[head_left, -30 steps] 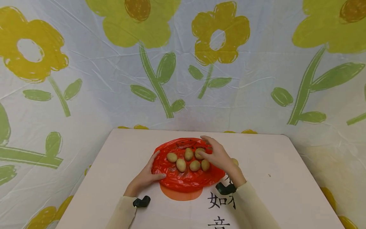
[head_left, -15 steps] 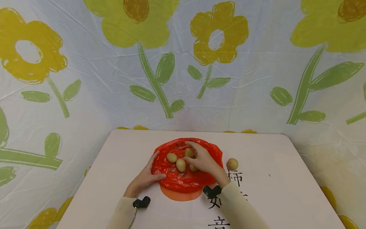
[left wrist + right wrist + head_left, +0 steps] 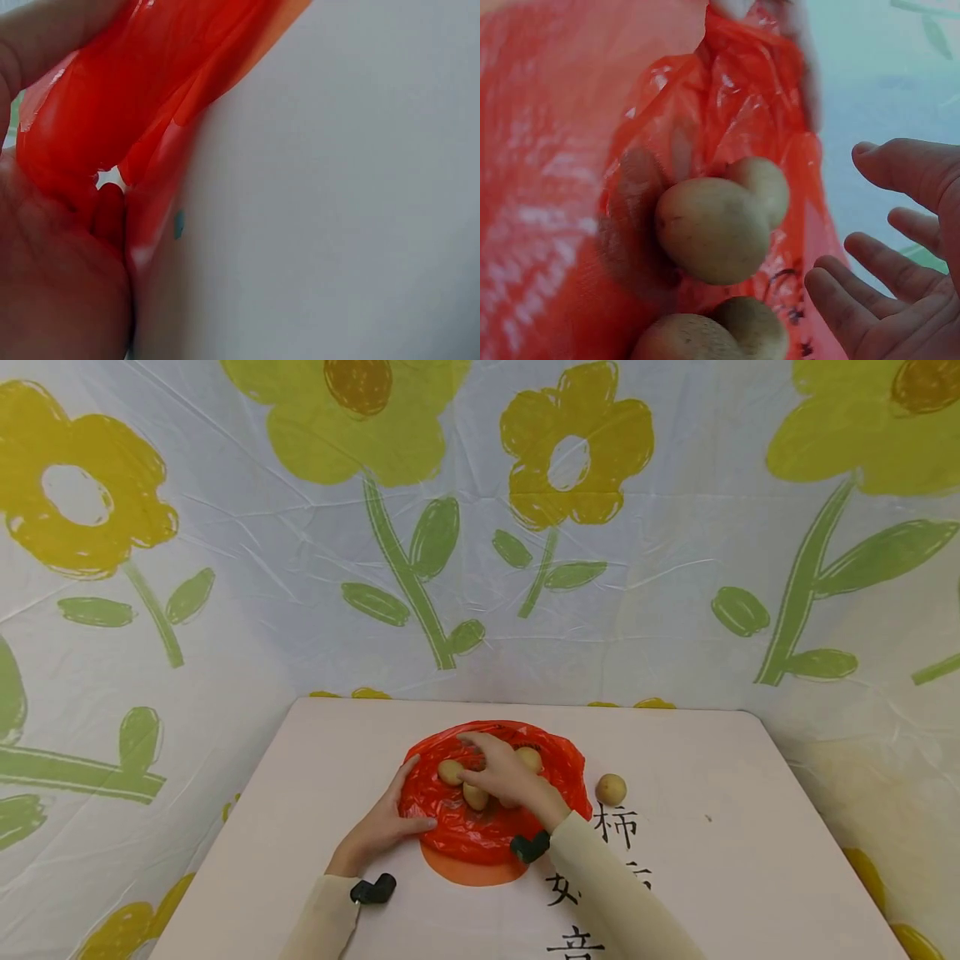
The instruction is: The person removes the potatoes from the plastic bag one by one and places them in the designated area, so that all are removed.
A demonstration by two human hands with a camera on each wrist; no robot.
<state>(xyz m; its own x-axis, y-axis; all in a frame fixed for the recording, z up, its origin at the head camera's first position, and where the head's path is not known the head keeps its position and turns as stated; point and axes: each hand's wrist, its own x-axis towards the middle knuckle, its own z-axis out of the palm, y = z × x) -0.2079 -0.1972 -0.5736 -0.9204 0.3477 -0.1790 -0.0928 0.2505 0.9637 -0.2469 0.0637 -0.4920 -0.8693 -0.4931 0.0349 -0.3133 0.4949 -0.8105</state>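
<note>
Pale table (image 3: 712,860); red bag (image 3: 453,835), potatoes (image 3: 451,772) within. Left hand (image 3: 384,814) spread at bag's 9 o'clock, likely steadying it; right hand (image 3: 502,770) spread over potatoes, apparently holding nothing.

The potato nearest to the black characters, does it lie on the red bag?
No, this potato lies on the table, outside the bag.

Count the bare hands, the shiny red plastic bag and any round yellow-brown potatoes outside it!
Left bare hand, right bare hand: 2
Shiny red plastic bag: 1
Round yellow-brown potato outside the bag: 1
Total: 4
</note>
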